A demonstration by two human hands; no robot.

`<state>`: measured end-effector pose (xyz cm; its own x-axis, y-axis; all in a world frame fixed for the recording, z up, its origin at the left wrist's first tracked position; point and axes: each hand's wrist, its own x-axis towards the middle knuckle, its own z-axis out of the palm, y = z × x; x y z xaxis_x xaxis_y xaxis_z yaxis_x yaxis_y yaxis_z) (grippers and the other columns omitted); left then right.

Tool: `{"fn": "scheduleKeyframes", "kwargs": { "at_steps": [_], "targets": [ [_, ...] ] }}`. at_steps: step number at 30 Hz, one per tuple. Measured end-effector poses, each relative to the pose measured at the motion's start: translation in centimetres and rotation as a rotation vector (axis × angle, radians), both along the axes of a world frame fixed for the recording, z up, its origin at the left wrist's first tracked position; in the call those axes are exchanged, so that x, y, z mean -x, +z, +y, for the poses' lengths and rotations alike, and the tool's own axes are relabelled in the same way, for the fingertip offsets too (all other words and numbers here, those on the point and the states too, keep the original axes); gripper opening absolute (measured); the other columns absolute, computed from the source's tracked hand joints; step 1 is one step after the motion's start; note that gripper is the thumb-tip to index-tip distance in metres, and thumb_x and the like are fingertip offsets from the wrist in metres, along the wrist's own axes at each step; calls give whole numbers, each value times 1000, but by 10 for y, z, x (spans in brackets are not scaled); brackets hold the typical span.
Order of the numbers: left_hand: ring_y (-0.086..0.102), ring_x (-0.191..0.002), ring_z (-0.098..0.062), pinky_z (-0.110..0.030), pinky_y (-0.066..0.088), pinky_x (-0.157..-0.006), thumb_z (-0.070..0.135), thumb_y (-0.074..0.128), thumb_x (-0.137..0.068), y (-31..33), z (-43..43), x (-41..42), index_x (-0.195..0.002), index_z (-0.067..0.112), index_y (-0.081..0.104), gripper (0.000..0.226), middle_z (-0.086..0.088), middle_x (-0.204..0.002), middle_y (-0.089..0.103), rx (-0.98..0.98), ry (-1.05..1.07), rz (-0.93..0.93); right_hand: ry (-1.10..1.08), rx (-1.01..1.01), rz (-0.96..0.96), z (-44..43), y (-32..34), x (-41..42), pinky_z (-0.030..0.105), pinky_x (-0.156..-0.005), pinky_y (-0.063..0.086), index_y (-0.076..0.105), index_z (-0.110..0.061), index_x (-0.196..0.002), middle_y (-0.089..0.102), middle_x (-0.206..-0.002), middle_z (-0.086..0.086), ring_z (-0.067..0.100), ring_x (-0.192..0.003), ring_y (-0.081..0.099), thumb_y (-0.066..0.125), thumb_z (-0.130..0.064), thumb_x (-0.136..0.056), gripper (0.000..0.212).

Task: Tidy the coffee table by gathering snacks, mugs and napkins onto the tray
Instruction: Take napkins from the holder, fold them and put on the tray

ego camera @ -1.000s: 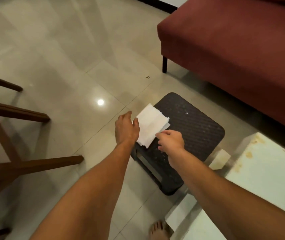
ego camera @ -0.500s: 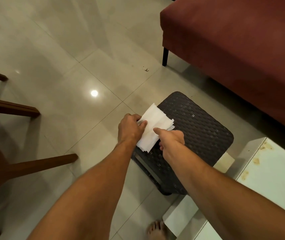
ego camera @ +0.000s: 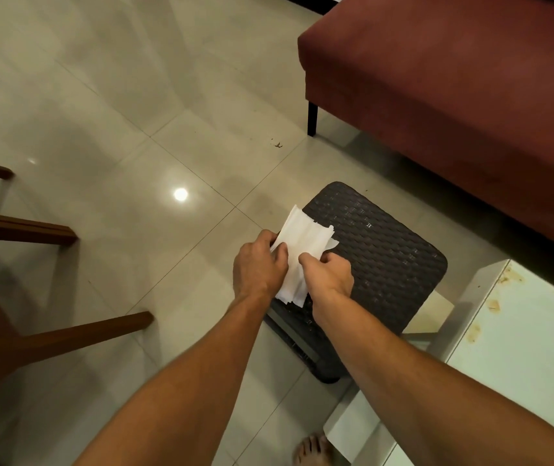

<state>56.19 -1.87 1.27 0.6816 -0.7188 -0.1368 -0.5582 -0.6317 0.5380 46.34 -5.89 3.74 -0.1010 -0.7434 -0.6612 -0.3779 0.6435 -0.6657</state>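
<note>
A stack of white paper napkins [ego camera: 302, 243] is held over the near left corner of a dark woven stool [ego camera: 386, 264]. My left hand [ego camera: 259, 264] grips the stack's left edge, thumb on top. My right hand [ego camera: 329, 274] pinches the stack's right side from above. The napkins' lower end pokes out between my two wrists. No tray, mugs or snacks are in view.
A dark red sofa [ego camera: 454, 95] on black legs stands behind the stool. A white stained table [ego camera: 521, 348] sits at the lower right. Brown wooden chair legs [ego camera: 50, 338] reach in from the left over the glossy tiled floor [ego camera: 117, 129]. My bare foot [ego camera: 312, 449] shows at the bottom.
Both hands have closed in on the napkin stack: the left went from resting beside it to gripping its edge, and the right moved onto it. The stack looks narrower and slightly lifted.
</note>
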Motion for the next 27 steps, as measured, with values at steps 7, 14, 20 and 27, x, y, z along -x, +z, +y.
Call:
{"fn": "scheduleKeyframes", "kwargs": {
  "at_steps": [7,14,20,27],
  "targets": [
    [70,-95,-19,-40,61,-81,40,56,-98,29,14,67,-123,23,58,30,-1,-114,71,103,-131,75,-4,118,126,4,23,64,35,-73,57,65,-20,-107,69,-102,1,20,-88,66,70,-26,-86,22],
    [71,-77,-15,-38,61,-74,47,47,-98,62,7,209,-108,28,66,29,6,-91,75,87,-280,153,-74,250,314,13,62,189,37,-88,56,59,-20,-130,69,-128,4,28,-108,69,69,-29,-90,42],
    [70,-78,-21,-30,56,-72,41,51,-100,93,9,361,-102,18,72,31,-2,-93,75,98,-475,227,-171,244,476,30,78,342,38,-88,58,70,-18,-113,74,-118,7,30,-101,71,65,-39,-94,30],
    [52,-73,-10,-14,34,-62,34,50,-101,99,33,497,-98,16,70,27,1,-93,67,113,-617,292,-304,256,437,67,83,483,37,-74,57,68,-15,-88,69,-84,2,23,-77,66,60,-25,-93,14]
  ]
}}
